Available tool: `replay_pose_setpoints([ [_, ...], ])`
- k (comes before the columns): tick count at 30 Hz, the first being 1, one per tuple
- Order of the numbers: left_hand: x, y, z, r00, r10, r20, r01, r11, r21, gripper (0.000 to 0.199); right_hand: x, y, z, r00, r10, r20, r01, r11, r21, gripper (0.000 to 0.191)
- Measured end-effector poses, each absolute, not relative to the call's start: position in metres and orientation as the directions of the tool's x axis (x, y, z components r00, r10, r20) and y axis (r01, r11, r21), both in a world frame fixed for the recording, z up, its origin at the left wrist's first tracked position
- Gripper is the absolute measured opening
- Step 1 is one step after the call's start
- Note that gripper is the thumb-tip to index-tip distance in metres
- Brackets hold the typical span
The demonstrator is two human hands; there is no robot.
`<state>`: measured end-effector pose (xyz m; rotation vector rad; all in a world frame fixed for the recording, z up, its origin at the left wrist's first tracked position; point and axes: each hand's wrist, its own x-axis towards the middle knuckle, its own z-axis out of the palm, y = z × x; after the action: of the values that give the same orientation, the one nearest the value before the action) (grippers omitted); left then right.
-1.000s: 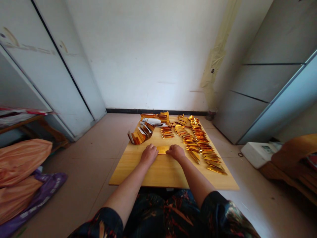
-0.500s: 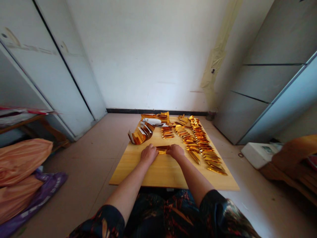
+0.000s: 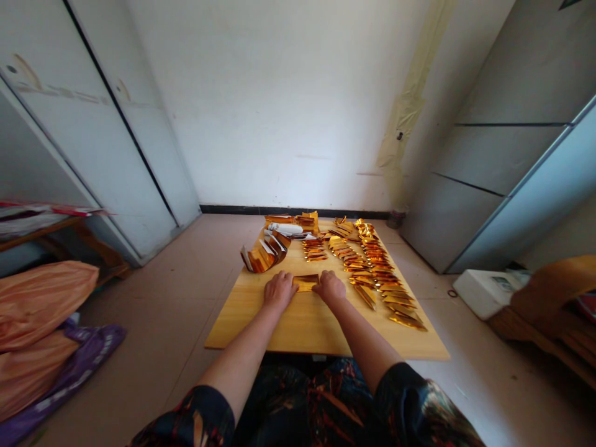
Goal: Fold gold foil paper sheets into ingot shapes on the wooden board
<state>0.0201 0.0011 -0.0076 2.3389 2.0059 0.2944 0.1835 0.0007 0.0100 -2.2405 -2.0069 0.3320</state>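
Observation:
Between my hands a piece of gold foil paper (image 3: 306,284) lies low over the wooden board, partly folded, its upper strip darker than the lower. My left hand (image 3: 279,290) grips its left end with curled fingers. The right end is held by my right hand (image 3: 331,286), thumb and fingers closed on it. To the right stand long rows of folded gold foil pieces (image 3: 379,267). Beyond my hands is a short stack of folded pieces (image 3: 314,249). A curved bundle of gold sheets (image 3: 265,256) with white backs sits at the far left of the board.
The wooden board (image 3: 242,323) is a low tabletop before my lap. A white rolled item (image 3: 286,229) lies near its far edge. Orange and purple bags (image 3: 46,304) are on the floor at left. A grey refrigerator (image 3: 493,149) and white box (image 3: 482,290) stand at right.
My hands stay at the two ends of the foil paper. Its dark upper strip looks slightly more opened toward me; otherwise little differs.

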Motion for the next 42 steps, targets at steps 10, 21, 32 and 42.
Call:
replay_pose_setpoints([
  [10,0.025,0.001,-0.011,0.392,0.899,0.195,0.906,-0.414,0.087,0.021,0.173,-0.007,-0.008,-0.268,0.958,0.102,0.949,0.28,-0.147,0.025],
  [21,0.009,0.0,-0.019,0.393,0.892,0.225,0.842,-0.447,0.3,0.023,0.172,0.003,0.005,-0.11,0.993,-0.052,0.961,0.093,-0.26,0.025],
  [32,0.013,-0.017,-0.015,0.073,0.979,0.188,0.931,-0.134,0.338,0.018,0.153,-0.002,0.008,0.042,0.997,-0.066,0.968,-0.057,-0.245,0.043],
  [42,0.016,-0.014,-0.017,-0.016,0.989,0.146,0.915,-0.044,0.402,0.017,0.155,0.004,0.01,0.093,0.986,-0.141,0.947,-0.131,-0.292,0.04],
])
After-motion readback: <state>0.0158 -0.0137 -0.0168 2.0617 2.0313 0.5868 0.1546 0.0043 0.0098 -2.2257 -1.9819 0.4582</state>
